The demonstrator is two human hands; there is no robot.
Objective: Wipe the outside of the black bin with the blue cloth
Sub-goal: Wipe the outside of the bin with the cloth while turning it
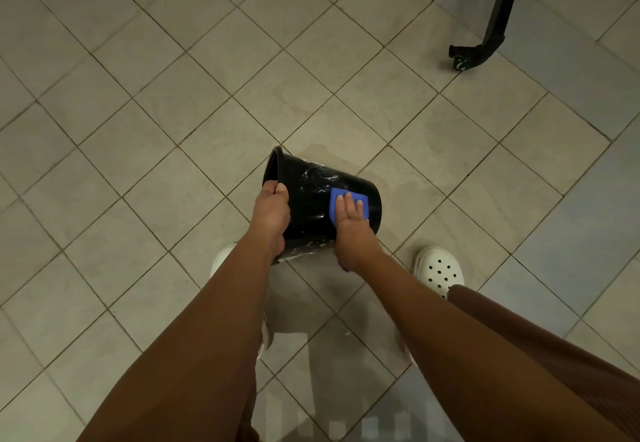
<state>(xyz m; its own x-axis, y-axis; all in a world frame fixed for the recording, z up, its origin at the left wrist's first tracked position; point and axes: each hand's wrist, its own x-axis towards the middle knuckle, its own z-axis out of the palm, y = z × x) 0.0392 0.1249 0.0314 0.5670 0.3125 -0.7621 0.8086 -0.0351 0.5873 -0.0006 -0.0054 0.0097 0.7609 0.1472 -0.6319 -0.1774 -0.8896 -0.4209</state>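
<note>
Over the tiled floor, near the middle: holding the bin tipped on its side, mouth to the left, base to the right. Cannot tell whether clear of the floor or touching it. Gripping the rim with the left hand, fingers curled over the edge. Pressing the cloth flat on the near-right wall with the right hand, fingers straight. Hands apart, one toward each end. Looks mid-wipe, with white smears on the far wall yet to be reached. Next, probably: slide the cloth far and left over those smears, then turn the bin by its rim to bring up unwiped wall, keeping the rim grip firm against the push.
</note>
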